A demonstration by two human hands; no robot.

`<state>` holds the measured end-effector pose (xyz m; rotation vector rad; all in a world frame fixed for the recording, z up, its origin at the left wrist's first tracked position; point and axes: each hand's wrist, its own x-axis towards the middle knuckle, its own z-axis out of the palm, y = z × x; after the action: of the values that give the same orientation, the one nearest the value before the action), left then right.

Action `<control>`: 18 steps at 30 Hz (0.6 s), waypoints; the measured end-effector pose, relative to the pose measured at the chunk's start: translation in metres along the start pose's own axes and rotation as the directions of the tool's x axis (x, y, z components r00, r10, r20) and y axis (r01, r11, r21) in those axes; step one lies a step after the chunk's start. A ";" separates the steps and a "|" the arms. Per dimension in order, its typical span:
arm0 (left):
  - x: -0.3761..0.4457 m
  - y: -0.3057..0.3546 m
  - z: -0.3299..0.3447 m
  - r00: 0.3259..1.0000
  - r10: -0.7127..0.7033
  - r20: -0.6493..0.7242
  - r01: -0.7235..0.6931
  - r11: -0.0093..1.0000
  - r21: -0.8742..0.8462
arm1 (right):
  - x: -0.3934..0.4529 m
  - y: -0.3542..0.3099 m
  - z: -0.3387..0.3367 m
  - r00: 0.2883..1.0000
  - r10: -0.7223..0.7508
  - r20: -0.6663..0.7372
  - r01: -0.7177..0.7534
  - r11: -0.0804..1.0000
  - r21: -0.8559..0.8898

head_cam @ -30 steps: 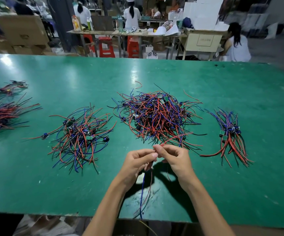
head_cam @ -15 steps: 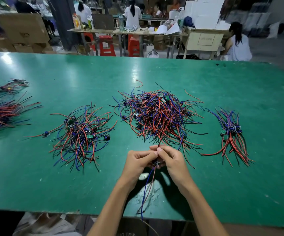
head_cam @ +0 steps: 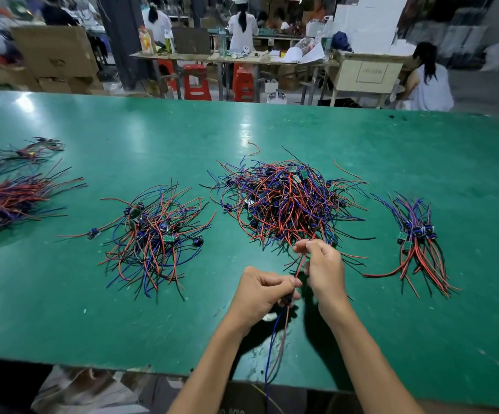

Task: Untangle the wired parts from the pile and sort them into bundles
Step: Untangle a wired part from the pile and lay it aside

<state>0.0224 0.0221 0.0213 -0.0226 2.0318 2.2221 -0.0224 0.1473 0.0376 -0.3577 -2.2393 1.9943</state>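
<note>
A big tangled pile of red, blue and black wired parts (head_cam: 290,201) lies in the middle of the green table (head_cam: 272,130). My left hand (head_cam: 260,294) grips a small dark part whose blue and red wires (head_cam: 273,345) hang past the table's front edge. My right hand (head_cam: 321,264) pinches a red wire (head_cam: 300,265) that runs from the left hand up to the pile's near edge. A neat bundle (head_cam: 418,237) lies to the right, and a looser heap (head_cam: 152,234) to the left.
Two more wire bundles (head_cam: 9,198) lie at the table's far left edge, the farther one (head_cam: 30,152) smaller. Beyond the table stand work benches, red stools (head_cam: 196,82), cardboard boxes and several people.
My hands have come apart: the right hand rose toward the pile along the red wire, while the left hand dropped lower with the part. The camera view shifted slightly.
</note>
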 end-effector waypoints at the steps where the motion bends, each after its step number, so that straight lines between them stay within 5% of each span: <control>1: -0.001 0.000 0.000 1.000 -0.001 0.014 0.000 1.000 0.012 | 0.004 -0.003 -0.001 1.000 0.017 -0.024 -0.017 1.000 0.003; 5: -0.003 -0.002 0.000 0.997 0.009 0.073 -0.016 0.996 0.090 | 0.021 -0.013 -0.009 0.974 0.217 -0.060 -0.200 0.956 0.214; 7: -0.004 -0.002 -0.001 0.996 0.014 0.088 -0.025 0.992 0.124 | 0.024 -0.016 -0.017 0.934 0.344 0.093 -0.349 0.835 0.426; 10: -0.005 -0.002 -0.003 0.996 0.010 0.088 -0.018 0.996 0.091 | 0.020 -0.014 -0.028 0.889 0.348 0.298 -0.458 0.669 0.586; 15: -0.002 -0.004 -0.005 0.998 -0.009 0.064 0.007 0.999 0.035 | -0.010 0.002 -0.035 0.917 0.144 0.372 -0.249 0.935 0.251; 18: 0.001 -0.002 -0.004 0.995 -0.019 0.095 0.017 1.000 0.020 | -0.022 0.012 -0.036 0.934 0.025 0.357 -0.071 0.991 0.115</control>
<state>0.0217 0.0186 0.0190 0.0654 1.9956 2.1496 0.0093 0.1776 0.0316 -0.0375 -2.2993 2.3763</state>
